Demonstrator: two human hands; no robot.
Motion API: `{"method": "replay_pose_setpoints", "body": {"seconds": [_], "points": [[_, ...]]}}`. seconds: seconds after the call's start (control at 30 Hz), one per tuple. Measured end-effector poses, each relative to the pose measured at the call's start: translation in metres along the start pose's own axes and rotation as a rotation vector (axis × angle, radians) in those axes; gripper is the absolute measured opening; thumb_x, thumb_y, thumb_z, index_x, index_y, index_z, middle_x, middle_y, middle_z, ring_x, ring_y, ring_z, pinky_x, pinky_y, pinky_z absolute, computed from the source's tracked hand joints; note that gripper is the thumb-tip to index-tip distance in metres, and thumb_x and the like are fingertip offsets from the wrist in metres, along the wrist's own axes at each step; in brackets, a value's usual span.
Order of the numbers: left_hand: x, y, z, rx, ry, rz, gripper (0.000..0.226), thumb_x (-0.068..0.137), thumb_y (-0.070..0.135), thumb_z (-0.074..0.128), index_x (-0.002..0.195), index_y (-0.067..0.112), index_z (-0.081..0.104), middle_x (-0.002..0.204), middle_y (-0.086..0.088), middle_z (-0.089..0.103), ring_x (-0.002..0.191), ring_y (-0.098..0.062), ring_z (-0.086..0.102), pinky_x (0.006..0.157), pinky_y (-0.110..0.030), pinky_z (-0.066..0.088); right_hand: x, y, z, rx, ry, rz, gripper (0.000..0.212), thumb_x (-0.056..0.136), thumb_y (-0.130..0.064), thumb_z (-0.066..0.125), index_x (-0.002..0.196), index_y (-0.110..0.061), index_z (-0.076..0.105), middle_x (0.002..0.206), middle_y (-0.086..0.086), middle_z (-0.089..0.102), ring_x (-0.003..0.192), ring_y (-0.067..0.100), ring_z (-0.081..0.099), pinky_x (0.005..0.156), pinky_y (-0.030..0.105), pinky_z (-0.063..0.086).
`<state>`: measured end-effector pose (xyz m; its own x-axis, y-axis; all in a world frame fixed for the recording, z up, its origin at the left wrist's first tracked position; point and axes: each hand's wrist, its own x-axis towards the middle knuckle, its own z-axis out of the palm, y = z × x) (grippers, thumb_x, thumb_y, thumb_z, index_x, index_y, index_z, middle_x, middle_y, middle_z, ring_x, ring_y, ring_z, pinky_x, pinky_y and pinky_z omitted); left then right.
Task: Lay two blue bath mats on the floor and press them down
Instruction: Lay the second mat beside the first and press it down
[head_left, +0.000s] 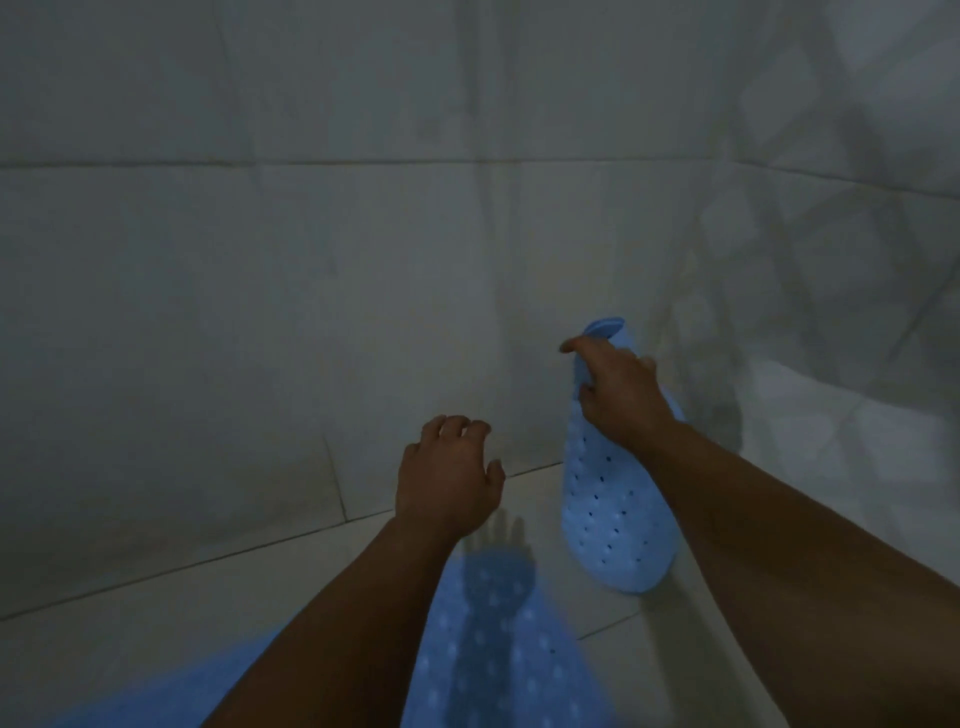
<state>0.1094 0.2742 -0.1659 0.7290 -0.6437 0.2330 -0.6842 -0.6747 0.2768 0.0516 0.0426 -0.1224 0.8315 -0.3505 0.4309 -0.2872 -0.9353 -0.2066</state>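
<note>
Right hand (621, 395): grasping the second mat (615, 499) near its upper end, thumb on the near face, fingers curled round the far edge. The mat hangs lengthwise below the hand, partly curled along its length, its top end rolled above the fingers. Its rounded lower edge sits just above or on the floor (218, 613); contact cannot be told. Small holes are visible across its face.

Left hand (447, 475): released, holding nothing, fingers loosely curled and spread, palm down. It is held in the air to the left of the right hand and lower in the view, apart from the hanging mat. Its shadow falls on the first mat directly beneath it.

First mat (498, 639): lying flat on the floor under and behind the left hand, running back toward the person between both forearms. Its far edge is rounded and ends short of the wall (260, 312).

Open room: bare floor tile lies to the left of the left hand, between the first mat and the wall base. A narrow strip of floor separates the first mat's right edge from the hanging mat. The wall stands close beyond both hands; a second wall meets it behind the right hand.
</note>
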Motion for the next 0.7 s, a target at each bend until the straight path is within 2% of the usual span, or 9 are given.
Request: {"method": "replay_pose_setpoints", "body": {"seconds": [0.1, 0.2, 0.27, 0.33, 0.37, 0.43, 0.53, 0.6, 0.7], "points": [[-0.014, -0.023, -0.045, -0.009, 0.078, -0.027, 0.056, 0.096, 0.043, 0.053, 0.149, 0.025, 0.043, 0.151, -0.002, 0.047, 0.143, -0.026, 0.035, 0.106, -0.044, 0.042, -0.007, -0.054, -0.015, 0.073, -0.059, -0.165, 0.06, 0.087, -0.011, 0.06, 0.141, -0.034, 0.047, 0.134, 0.003, 0.06, 0.119, 0.033, 0.056, 0.089, 0.04, 0.028], [-0.026, -0.053, -0.093, -0.045, 0.157, -0.085, 0.063, 0.095, 0.037, 0.057, 0.154, 0.024, 0.036, 0.155, -0.004, 0.042, 0.143, -0.029, 0.035, 0.107, -0.046, 0.041, -0.004, -0.122, -0.036, 0.097, -0.104, -0.312, 0.062, 0.088, -0.019, 0.061, 0.144, -0.038, 0.042, 0.137, -0.001, 0.058, 0.122, 0.029, 0.054, 0.096, 0.042, 0.03], [-0.038, -0.083, -0.127, -0.15, 0.183, -0.122, 0.077, 0.093, 0.032, 0.061, 0.159, 0.027, 0.023, 0.164, -0.006, 0.029, 0.148, -0.03, 0.029, 0.113, -0.049, 0.037, -0.008, -0.178, -0.049, 0.124, -0.165, -0.406, 0.065, 0.09, -0.023, 0.062, 0.148, -0.041, 0.037, 0.131, 0.001, 0.061, 0.117, 0.027, 0.055, 0.099, 0.043, 0.031], [-0.051, -0.108, -0.154, -0.301, 0.141, -0.112, 0.094, 0.088, 0.028, 0.068, 0.161, 0.033, 0.009, 0.17, -0.003, 0.01, 0.155, -0.026, 0.017, 0.119, -0.052, 0.029, -0.014, -0.223, -0.053, 0.17, -0.211, -0.493, 0.068, 0.091, -0.024, 0.063, 0.149, -0.043, 0.032, 0.127, 0.0, 0.063, 0.112, 0.024, 0.056, 0.1, 0.043, 0.033], [-0.06, -0.121, -0.168, -0.353, 0.119, -0.108, 0.099, 0.085, 0.026, 0.071, 0.161, 0.034, 0.009, 0.171, -0.003, 0.009, 0.156, -0.025, 0.015, 0.12, -0.052, 0.028, -0.019, -0.245, -0.053, 0.189, -0.228, -0.533, 0.069, 0.091, -0.024, 0.064, 0.15, -0.042, 0.031, 0.127, -0.001, 0.063, 0.11, 0.023, 0.057, 0.101, 0.044, 0.033], [-0.09, -0.152, -0.192, -0.357, 0.088, -0.119, 0.094, 0.08, 0.023, 0.075, 0.159, 0.03, 0.024, 0.165, -0.007, 0.029, 0.15, -0.027, 0.031, 0.117, -0.048, 0.036, -0.031, -0.287, -0.047, 0.236, -0.27, -0.584, 0.069, 0.091, -0.025, 0.067, 0.149, -0.039, 0.033, 0.128, -0.002, 0.063, 0.109, 0.024, 0.059, 0.103, 0.045, 0.035], [-0.139, -0.191, -0.215, -0.123, 0.051, -0.145, 0.07, 0.077, 0.04, 0.075, 0.142, 0.029, 0.05, 0.136, -0.005, 0.061, 0.122, -0.029, 0.057, 0.095, -0.044, 0.052, -0.053, -0.327, -0.027, 0.289, -0.314, -0.588, 0.064, 0.087, -0.03, 0.069, 0.144, -0.037, 0.039, 0.121, 0.0, 0.068, 0.106, 0.026, 0.065, 0.099, 0.048, 0.044], [-0.169, -0.209, -0.221, 0.064, 0.033, -0.178, 0.054, 0.082, 0.045, 0.074, 0.13, 0.028, 0.059, 0.118, -0.007, 0.066, 0.109, -0.029, 0.059, 0.083, -0.04, 0.054, -0.07, -0.345, -0.012, 0.313, -0.286, -0.566, 0.055, 0.088, -0.034, 0.067, 0.138, -0.034, 0.044, 0.117, 0.0, 0.07, 0.104, 0.026, 0.066, 0.095, 0.048, 0.048], [-0.206, -0.228, -0.224, 0.24, 0.147, -0.166, 0.039, 0.086, 0.05, 0.069, 0.115, 0.025, 0.067, 0.104, -0.002, 0.07, 0.1, -0.027, 0.056, 0.068, -0.036, 0.047, -0.088, -0.373, 0.003, 0.334, -0.177, -0.568, 0.053, 0.09, -0.034, 0.065, 0.139, -0.031, 0.046, 0.129, -0.002, 0.062, 0.109, 0.024, 0.063, 0.093, 0.047, 0.048]]}}
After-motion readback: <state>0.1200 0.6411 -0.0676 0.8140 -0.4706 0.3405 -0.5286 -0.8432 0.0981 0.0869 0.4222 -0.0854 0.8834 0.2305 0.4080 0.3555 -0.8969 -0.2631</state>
